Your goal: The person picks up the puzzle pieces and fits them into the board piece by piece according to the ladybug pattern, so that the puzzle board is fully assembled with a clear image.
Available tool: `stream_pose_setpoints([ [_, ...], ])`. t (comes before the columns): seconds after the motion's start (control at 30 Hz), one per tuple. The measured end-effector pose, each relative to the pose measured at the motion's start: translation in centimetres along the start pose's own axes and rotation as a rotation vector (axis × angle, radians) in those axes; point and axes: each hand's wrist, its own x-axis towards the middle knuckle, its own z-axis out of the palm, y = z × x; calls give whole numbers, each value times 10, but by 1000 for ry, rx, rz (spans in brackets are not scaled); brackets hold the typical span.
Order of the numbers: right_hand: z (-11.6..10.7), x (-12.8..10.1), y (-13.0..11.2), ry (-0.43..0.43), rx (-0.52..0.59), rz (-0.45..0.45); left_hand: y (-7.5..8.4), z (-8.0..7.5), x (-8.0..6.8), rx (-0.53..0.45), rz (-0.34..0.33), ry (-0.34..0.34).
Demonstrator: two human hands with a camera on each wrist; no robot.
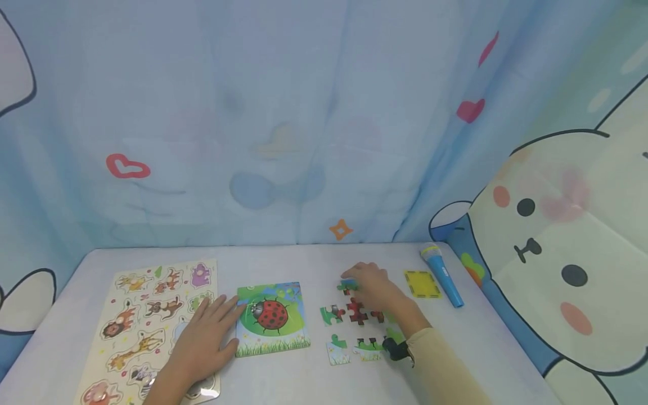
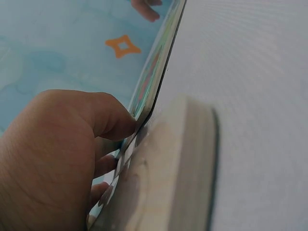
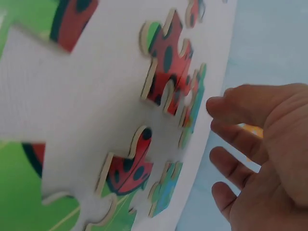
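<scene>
A ladybug picture board (image 1: 245,337) lies in the middle, with my left hand (image 1: 207,337) at its left side. That hand is spread flat across the gap from the animal board (image 1: 98,363). In the left wrist view, the thumb (image 2: 113,118) is right at the ladybug board's near corner. My right hand (image 1: 374,287) hovers over spread jigsaw pieces, its fingers loosely bent with nothing visible between them. A red piece (image 3: 168,62) with black spots lies nearby in the right wrist view. A blue-green piece (image 1: 347,285) is below its fingertips in the head view.
More jigsaw pieces lie nearer the front, including a grassy corner piece (image 1: 338,354) and a grassy edge piece (image 1: 369,350). To their right are a yellow square frame (image 1: 422,284) and a blue toy microphone (image 1: 444,278). A printed curtain (image 1: 304,112) hangs behind the table.
</scene>
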Motion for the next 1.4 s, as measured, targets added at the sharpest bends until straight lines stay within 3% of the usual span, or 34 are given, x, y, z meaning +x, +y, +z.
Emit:
stream_pose_setpoints([
  [0.33, 8, 6, 9, -26, -37, -13, -1, -1, 0, -15, -26, -34],
  [0.53, 7, 8, 7, 9, -36, -51, -1, 1, 0, -17, -30, -31],
  [0.8, 1, 12, -23, 63, -22, -157, -2, 2, 0, -16, -26, -24],
  [1.17, 12, 23, -59, 8, -29, -236, -4, 5, 0, -14, -24, -25],
  [1.4, 15, 28, -77, 32, -41, -326, -3, 4, 0, -13, -27, -25],
])
